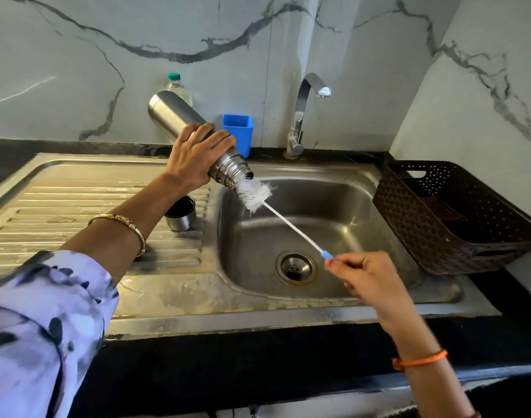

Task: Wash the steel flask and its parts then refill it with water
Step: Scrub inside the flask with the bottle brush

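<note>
At flask (179, 116) mouth, brush (255, 193)

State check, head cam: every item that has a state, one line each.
flask: uncapped, tilted mouth-down over sink, gripped by left hand
brush: bristles at flask mouth, outside; handle pinched by right hand
cap: off, upright on drainboard
tap: no water running
sink: drain open, no standing water
basket: contents unclear
plastic bottle: capped

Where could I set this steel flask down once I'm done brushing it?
Bare room: the ridged steel drainboard left of the steel cap, and the sink basin floor around the drain. Crowded: the back ledge, with the blue plastic cup and tap.
</note>
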